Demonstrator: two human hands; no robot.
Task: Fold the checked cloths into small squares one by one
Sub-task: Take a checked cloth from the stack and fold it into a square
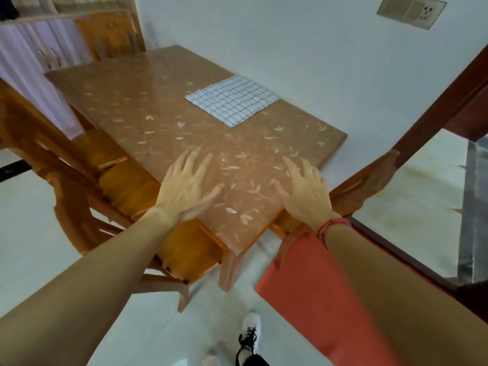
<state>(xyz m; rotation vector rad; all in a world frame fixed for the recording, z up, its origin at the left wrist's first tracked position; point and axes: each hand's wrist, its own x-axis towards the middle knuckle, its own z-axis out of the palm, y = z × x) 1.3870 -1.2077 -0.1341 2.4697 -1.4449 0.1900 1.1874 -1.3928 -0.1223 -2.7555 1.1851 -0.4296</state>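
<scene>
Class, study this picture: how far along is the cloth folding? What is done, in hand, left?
Done: nothing evident; the one visible checked cloth lies flat on the table's far side. In hand: nothing; left hand and right hand spread open at its near end. Left: folding that cloth.

— What is the table (132,101) carrying right now?
— I'm looking at a brown top with a pale leaf pattern, standing against the white wall. One checked cloth (232,100) is lying flat on it, far right, beside the wall edge.
— Anything else on it?
— My left hand (184,188) and right hand (303,191) are lying palms down at the near end, fingers spread, well apart from the cloth.
</scene>
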